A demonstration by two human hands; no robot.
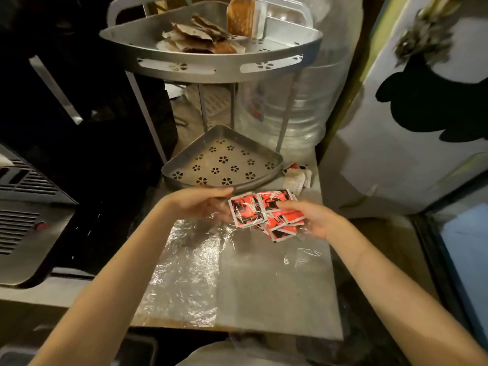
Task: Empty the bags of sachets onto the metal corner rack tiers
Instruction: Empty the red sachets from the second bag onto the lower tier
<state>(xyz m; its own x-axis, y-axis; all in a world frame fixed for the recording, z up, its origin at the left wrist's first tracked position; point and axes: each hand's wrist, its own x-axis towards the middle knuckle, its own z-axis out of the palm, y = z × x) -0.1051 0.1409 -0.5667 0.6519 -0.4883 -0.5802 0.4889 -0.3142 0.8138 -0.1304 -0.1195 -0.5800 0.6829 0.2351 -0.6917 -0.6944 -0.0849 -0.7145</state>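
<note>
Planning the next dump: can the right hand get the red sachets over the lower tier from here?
Probably yes: the right hand holds the bag of red sachets just in front of the lower tier, whose tray looks bare.

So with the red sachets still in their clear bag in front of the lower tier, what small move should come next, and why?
Probably lift the bag of red sachets forward over the lower tier and tip it. Both the left hand and right hand grip it just short of that tier's rim, and the tier holds nothing, while the upper tier already carries brown sachets.
</note>
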